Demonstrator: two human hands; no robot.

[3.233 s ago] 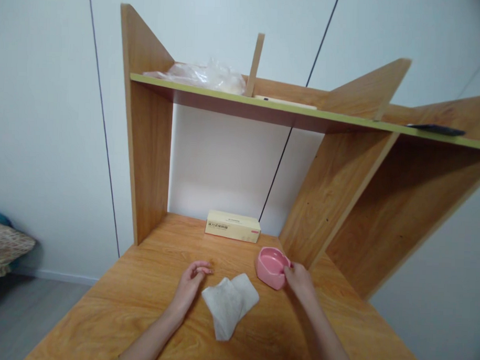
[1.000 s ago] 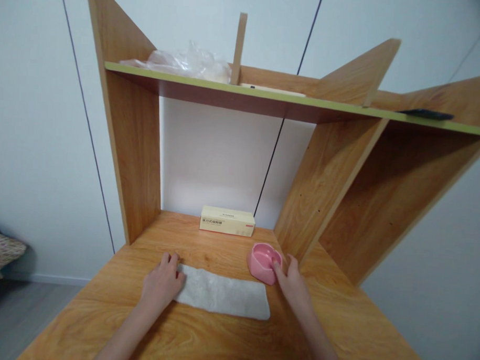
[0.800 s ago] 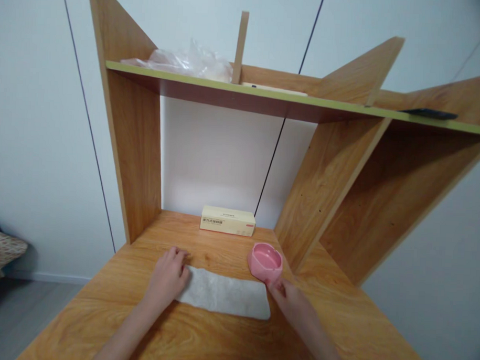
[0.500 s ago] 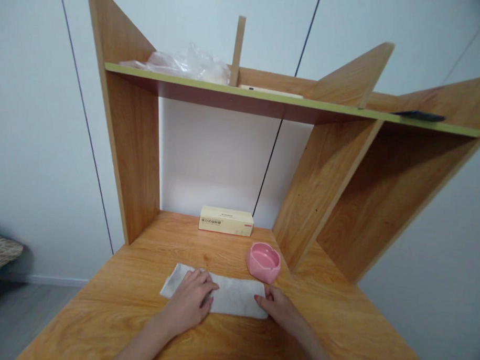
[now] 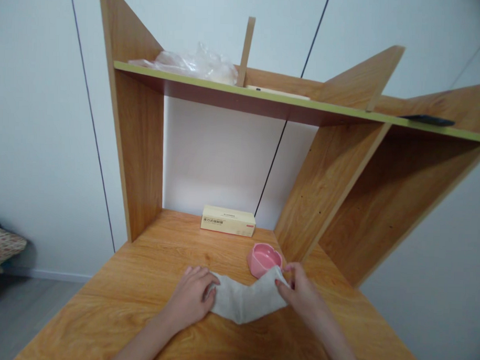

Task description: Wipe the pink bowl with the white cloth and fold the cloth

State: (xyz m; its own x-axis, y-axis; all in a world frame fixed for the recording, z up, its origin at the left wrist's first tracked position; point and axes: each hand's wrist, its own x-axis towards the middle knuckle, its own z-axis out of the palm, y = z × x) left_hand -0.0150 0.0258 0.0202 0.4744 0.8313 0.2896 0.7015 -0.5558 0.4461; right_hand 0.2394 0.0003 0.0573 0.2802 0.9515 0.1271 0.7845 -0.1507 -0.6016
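Observation:
A light grey cloth [image 5: 243, 302], folded into a strip, stretches between my two hands and sags in the middle. My left hand [image 5: 194, 294] is closed at its left end, fingers curled over and thumb at the edge, low against the desk. With thumb and fingers my right hand [image 5: 299, 289] pinches the right end, which is raised off the wood. Just behind that raised end sits a pink faceted bowl, perhaps an ashtray [image 5: 256, 262], its front right partly covered by the cloth.
On the wooden desk [image 5: 162, 256], a cream box [image 5: 227, 221] with printed lettering lies at the back. Above runs a shelf [image 5: 211, 90] holding a clear plastic bag [image 5: 197, 65] and a dark flat object [image 5: 429, 120]. An upright wooden panel [image 5: 326, 188] stands right of the bowl.
My right hand has lifted the cloth's right end and moved it up and right. The left part that lay flat past my left hand no longer shows there.

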